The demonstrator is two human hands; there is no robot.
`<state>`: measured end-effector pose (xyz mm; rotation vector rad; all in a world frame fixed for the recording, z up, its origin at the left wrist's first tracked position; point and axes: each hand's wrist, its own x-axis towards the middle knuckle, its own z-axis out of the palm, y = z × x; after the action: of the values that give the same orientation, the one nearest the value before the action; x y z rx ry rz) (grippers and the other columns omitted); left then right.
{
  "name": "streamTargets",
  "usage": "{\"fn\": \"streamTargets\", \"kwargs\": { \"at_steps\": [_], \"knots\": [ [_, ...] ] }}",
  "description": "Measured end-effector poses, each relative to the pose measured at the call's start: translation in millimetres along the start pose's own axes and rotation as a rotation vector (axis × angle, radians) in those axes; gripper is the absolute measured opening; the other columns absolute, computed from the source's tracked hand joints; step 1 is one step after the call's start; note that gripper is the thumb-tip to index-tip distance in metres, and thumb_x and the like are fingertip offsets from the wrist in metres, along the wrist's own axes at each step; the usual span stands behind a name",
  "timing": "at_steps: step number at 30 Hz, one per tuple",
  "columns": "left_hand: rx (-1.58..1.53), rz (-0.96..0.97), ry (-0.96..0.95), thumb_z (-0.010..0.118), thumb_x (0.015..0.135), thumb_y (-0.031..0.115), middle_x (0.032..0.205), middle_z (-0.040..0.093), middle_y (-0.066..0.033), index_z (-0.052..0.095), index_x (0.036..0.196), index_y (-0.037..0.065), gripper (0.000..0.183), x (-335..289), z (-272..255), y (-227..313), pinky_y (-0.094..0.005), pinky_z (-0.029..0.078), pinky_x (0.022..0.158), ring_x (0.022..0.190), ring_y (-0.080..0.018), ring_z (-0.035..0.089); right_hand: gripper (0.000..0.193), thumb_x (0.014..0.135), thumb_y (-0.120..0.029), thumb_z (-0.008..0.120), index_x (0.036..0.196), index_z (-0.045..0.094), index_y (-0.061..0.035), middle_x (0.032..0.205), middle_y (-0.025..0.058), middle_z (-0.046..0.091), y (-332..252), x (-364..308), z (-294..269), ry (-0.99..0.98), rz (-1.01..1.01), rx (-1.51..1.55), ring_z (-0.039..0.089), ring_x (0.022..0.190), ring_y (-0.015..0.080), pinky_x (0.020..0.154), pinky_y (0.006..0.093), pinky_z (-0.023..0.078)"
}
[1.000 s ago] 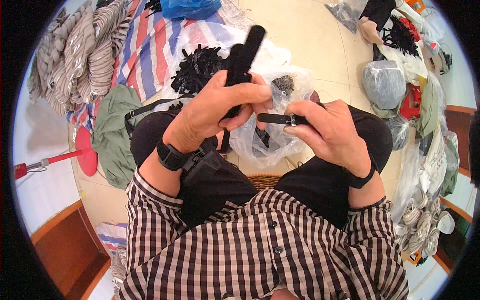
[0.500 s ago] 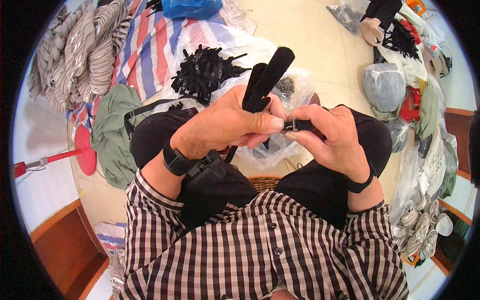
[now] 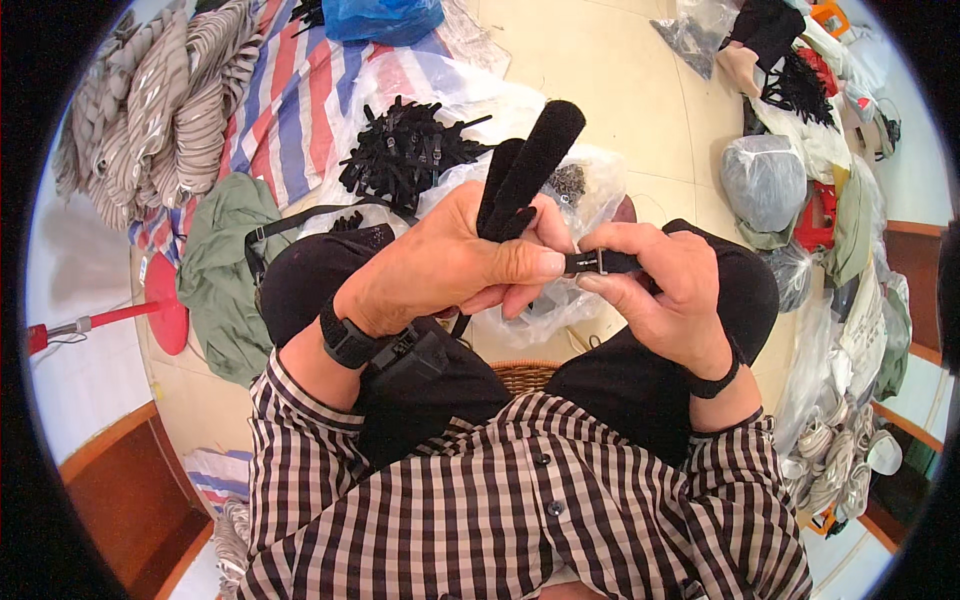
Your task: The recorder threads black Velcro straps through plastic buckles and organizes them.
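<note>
My left hand (image 3: 465, 255) is closed around a black strap (image 3: 545, 140), whose wide fuzzy ends stick up between thumb and fingers. A thin end of it runs out past my left thumb into a small metal buckle (image 3: 601, 261). My right hand (image 3: 665, 285) pinches a black band on the buckle's right side between thumb and forefinger. Both hands are close together above my lap. Just beyond them, a heap of black straps with buckles (image 3: 410, 150) lies on clear plastic, with a clear bag of small metal pieces (image 3: 568, 185) beside it.
Bundles of grey striped cord (image 3: 180, 110) lie at the far left on a striped sheet (image 3: 290, 120). A green cloth (image 3: 225, 275) and a red round stand base (image 3: 168, 303) are at left. Filled plastic bags (image 3: 764, 180) line the right. A wicker basket (image 3: 525, 376) sits between my legs.
The buckle has shifted slightly right, and more of the strap's thin end shows between my hands. My right hand has moved a little down and away from the left.
</note>
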<state>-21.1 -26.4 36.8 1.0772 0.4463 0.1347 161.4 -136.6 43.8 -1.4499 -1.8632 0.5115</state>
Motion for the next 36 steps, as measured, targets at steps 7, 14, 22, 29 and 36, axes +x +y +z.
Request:
{"fn": "streamTargets", "kwargs": {
  "at_steps": [7,14,22,29,36],
  "knots": [
    [-0.018,0.035,-0.007,0.063,0.081,0.025,0.054,0.054,-0.0049,0.055,0.082,0.003,0.023,-1.0,-2.9,0.9,-0.0171,0.023,0.033,0.036,-0.0032,0.037,0.028,0.069,-0.015,0.073,0.091,0.060,-0.0054,0.072,0.0055,0.062,0.8,1.8,1.8,0.044,-0.084,-0.068,0.058,0.050,0.0159,0.045,0.0264,0.041],
    [-0.033,0.041,-0.043,0.063,0.082,0.026,0.054,0.054,-0.0045,0.054,0.081,0.003,0.024,0.1,-4.1,0.2,-0.0174,0.022,0.033,0.036,-0.0032,0.036,0.028,0.068,-0.016,0.074,0.090,0.060,-0.0058,0.073,0.0055,0.062,-0.3,1.0,2.7,0.058,-0.095,-0.102,0.057,0.049,0.0166,0.045,0.0268,0.041],
    [-0.047,0.032,-0.043,0.063,0.081,0.026,0.053,0.050,-0.0016,0.054,0.082,0.003,0.024,0.4,-4.6,-1.9,-0.0180,0.023,0.035,0.038,-0.0036,0.038,0.025,0.070,-0.012,0.073,0.090,0.061,-0.0046,0.067,0.0052,0.062,-1.7,0.9,3.7,0.052,0.013,0.024,0.057,0.049,0.0117,0.046,0.0227,0.042],
    [0.042,0.063,0.015,0.064,0.082,0.021,0.053,0.049,-0.0008,0.055,0.085,0.003,0.021,-3.9,-5.3,-0.4,-0.0183,0.024,0.037,0.041,-0.0045,0.040,0.020,0.077,-0.010,0.068,0.092,0.060,-0.0008,0.072,0.0016,0.064,-0.1,-0.3,12.6,0.033,0.306,0.438,0.057,0.055,0.0037,0.050,0.0192,0.043],
    [-0.036,0.050,-0.017,0.064,0.082,0.019,0.054,0.049,-0.0005,0.057,0.089,0.002,0.019,-7.8,-8.6,0.0,-0.0194,0.026,0.038,0.043,-0.0057,0.043,0.022,0.073,-0.011,0.070,0.093,0.062,-0.0052,0.066,0.0039,0.060,-1.8,0.2,13.1,0.077,0.031,0.116,0.054,0.048,0.0093,0.046,0.0215,0.039]
  ]
}}
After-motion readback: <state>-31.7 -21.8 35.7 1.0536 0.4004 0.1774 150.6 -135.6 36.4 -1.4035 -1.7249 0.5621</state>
